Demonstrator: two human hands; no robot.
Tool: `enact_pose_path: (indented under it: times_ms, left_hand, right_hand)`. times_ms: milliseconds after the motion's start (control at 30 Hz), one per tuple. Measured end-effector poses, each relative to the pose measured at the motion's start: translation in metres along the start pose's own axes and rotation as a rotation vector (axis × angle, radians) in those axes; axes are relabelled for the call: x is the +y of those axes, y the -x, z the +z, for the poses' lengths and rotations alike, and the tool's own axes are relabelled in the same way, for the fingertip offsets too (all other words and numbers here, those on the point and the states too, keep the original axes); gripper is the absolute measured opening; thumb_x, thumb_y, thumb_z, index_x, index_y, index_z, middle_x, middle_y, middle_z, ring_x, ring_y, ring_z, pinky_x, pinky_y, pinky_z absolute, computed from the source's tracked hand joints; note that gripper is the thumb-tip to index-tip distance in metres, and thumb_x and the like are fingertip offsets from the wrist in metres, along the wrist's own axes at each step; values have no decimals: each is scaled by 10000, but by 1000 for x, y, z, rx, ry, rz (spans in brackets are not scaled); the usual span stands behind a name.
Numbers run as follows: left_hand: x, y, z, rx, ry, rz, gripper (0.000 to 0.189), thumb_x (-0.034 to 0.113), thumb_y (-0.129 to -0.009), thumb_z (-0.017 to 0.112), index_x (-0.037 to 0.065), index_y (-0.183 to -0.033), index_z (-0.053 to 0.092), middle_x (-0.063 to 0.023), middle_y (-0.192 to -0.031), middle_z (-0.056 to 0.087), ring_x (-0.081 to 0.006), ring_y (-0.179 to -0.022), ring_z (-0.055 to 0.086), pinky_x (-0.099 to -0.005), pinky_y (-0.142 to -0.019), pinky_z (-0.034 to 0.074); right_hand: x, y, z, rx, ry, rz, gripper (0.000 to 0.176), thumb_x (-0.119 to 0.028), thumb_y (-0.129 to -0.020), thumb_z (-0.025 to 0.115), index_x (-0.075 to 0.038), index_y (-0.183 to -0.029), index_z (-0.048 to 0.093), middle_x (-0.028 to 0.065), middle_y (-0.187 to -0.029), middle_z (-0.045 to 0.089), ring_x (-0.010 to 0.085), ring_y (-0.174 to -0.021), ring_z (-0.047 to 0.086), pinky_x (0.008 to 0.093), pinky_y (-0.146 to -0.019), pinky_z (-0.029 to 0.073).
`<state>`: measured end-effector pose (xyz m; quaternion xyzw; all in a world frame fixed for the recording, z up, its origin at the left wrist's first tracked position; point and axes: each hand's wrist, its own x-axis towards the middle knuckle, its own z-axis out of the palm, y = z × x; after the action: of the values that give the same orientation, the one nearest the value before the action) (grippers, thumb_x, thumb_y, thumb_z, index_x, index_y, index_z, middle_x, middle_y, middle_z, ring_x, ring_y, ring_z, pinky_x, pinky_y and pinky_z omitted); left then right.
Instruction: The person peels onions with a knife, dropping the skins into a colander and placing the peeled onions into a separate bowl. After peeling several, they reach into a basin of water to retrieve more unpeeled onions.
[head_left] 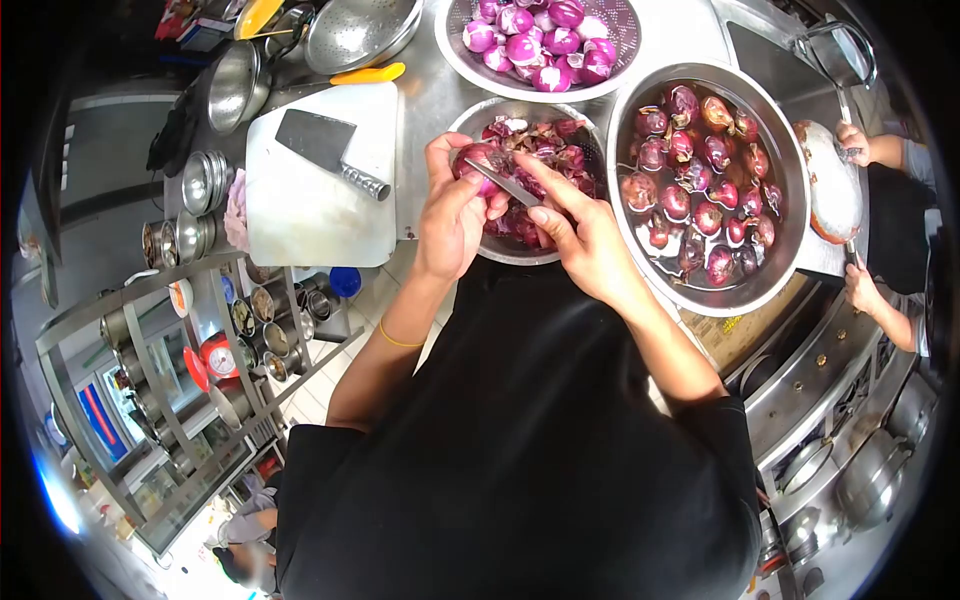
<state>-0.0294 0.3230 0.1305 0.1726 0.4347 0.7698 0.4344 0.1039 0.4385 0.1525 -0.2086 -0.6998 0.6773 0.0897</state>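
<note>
Over a metal colander (592, 120) of red onion skins, my left hand (450, 215) holds a red onion (484, 168) between thumb and fingers. A small knife (508, 184) is in my right hand (582, 232), its blade against the onion and its handle hidden in the palm. To the right, a large basin (795, 215) holds unpeeled red onions (676, 204) in water. Beyond the skins stands a perforated bowl (450, 60) of peeled purple onions (523, 49).
On the left lies a white cutting board (300, 220) with a cleaver (316, 136) on it. Behind the board are steel bowls (235, 90) and a yellow-handled tool (367, 74). At the right, another person's hands (856, 145) handle a large pan (829, 185).
</note>
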Motion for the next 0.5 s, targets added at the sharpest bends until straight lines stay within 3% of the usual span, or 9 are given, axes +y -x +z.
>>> enact_pose_path:
  times_ms: [133,233,300,333,367,433,467,500]
  left_hand:
    - [0,1,8,9,-55,2,368,92,-906,430,110,-1252,306,-108,-1172,489,-158,-814,486,-297,-694,387]
    - [-5,4,15,70,-331,45,388,90,-902,441,82,-1260,292,-123,-1199,450,-165,-916,479,-307,-767,406]
    - [-13,4,12,67,-654,327,428,203,-925,495,25,-1249,278,-145,-1203,379,-204,-1077,424,-365,-962,344]
    - [-12,4,14,35,-700,372,470,242,-928,503,-12,-1250,273,-171,-1228,344,-244,-1175,359,-393,-1039,265]
    - [-13,3,14,28,-700,370,470,242,-928,503,-12,-1250,273,-171,-1228,344,-244,-1175,359,-393,-1039,265]
    - [-16,1,13,28,-894,551,455,212,-922,497,-5,-1250,270,-169,-1216,350,-236,-1157,373,-387,-1027,281]
    - [-15,2,14,25,-895,551,455,212,-922,497,-5,-1250,270,-169,-1216,350,-236,-1157,373,-387,-1027,281]
    - [-14,4,15,55,-802,431,451,203,-918,493,-5,-1250,268,-168,-1214,349,-239,-1159,372,-388,-1026,282]
  right_hand:
    - [4,2,-1,-6,-21,14,491,-27,-922,509,-116,-1399,436,58,-622,466,101,-577,433,262,-586,420]
    - [4,0,7,9,-119,50,477,-36,-931,501,-82,-1400,431,27,-625,450,86,-588,413,245,-576,397]
    - [8,-1,13,12,-367,74,461,-46,-938,497,-41,-1394,430,-10,-642,435,74,-602,392,226,-569,370]
    - [7,-2,13,-6,-402,73,452,-54,-943,499,-27,-1389,432,-23,-658,435,61,-610,386,216,-571,362]
    - [6,-2,13,1,-405,73,452,-54,-943,499,-27,-1389,432,-23,-658,435,61,-610,386,216,-571,362]
    - [2,-2,12,-25,-545,92,452,-68,-945,508,-29,-1388,434,-19,-653,444,56,-610,396,211,-567,361]
    - [4,-3,10,-34,-501,99,453,-70,-942,517,-27,-1386,435,-24,-660,463,52,-615,402,203,-559,352]
    - [7,-5,8,-33,-501,96,453,-70,-942,517,-27,-1386,435,-24,-660,463,52,-615,402,203,-559,352]
